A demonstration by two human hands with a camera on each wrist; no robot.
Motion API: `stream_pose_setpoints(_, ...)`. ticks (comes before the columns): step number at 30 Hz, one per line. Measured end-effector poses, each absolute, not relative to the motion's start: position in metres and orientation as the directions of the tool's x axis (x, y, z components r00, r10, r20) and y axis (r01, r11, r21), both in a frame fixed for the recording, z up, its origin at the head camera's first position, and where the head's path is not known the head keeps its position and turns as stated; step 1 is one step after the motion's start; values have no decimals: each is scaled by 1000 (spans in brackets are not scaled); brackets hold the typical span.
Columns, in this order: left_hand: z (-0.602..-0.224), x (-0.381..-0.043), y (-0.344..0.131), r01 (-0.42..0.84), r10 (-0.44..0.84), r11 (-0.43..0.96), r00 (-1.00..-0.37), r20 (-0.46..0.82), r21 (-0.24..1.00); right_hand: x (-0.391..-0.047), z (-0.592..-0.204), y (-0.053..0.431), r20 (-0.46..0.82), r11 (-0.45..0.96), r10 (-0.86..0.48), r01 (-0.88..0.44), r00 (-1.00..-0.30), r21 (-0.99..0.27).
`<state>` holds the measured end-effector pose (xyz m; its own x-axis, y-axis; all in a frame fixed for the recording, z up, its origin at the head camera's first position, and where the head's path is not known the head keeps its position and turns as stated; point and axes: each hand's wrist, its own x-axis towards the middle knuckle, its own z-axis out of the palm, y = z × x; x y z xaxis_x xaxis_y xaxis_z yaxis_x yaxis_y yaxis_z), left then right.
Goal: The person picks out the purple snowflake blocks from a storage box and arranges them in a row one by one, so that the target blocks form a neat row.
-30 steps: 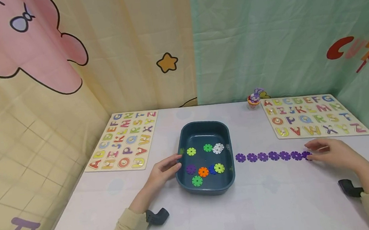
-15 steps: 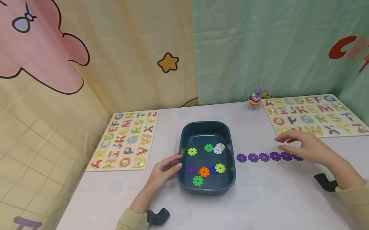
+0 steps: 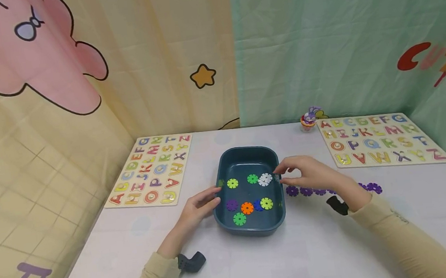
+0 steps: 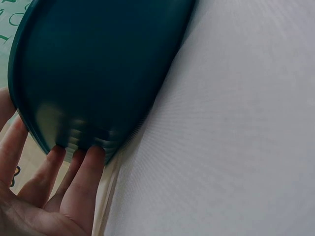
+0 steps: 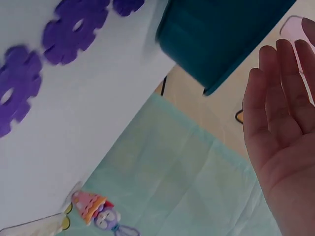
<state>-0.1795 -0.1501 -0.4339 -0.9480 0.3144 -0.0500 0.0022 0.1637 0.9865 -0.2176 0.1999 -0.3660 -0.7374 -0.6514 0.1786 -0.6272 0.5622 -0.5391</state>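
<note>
A dark teal bin [image 3: 245, 154] stands mid-table with several notched plastic discs inside, among them an orange disc [image 3: 247, 208], a white disc [image 3: 265, 180] and a purple disc [image 3: 232, 205]. My left hand [image 3: 192, 213] rests its fingertips against the bin's left side; the left wrist view shows fingers [image 4: 83, 179] fairly straight on the outer wall. At the right rim is my right hand [image 3: 310, 174], fingers extended and nothing between them; its palm and fingers [image 5: 285, 93] show in the right wrist view. Beneath that hand a row of purple discs [image 3: 306, 191] is partly hidden.
Alphabet boards stand on both sides, a left letter board [image 3: 149, 171] and a right letter board [image 3: 382, 142]. At the back edge sits a small rabbit figurine [image 3: 308, 119]. Curtains [image 3: 319, 43] hang behind the table [image 3: 301, 257].
My right hand has left the purple row's right end, leaving the last disc there, and moved left to the bin's rim. The left hand has stayed put.
</note>
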Motion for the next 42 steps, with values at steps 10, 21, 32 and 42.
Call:
stream_pose_setpoints(10,-434,-180,-151,10,318,159,-947,-42,987,-229,-366,146,86,511,-779,-708,-621,-488)
stream_pose_setpoints(21,-435,-181,-151,-14,319,168,-945,-68,986,-233,-379,110,-15,524,-810,-713,-586,-466)
stream_pose_setpoints(32,-436,-182,-152,-10,332,165,-941,-65,986,-233,-389,92,-68,502,-839,-719,-541,-480)
stream_pose_setpoints(42,-435,-181,-151,19,339,147,-940,-32,989,-235,-401,82,-38,471,-859,-758,-511,-452)
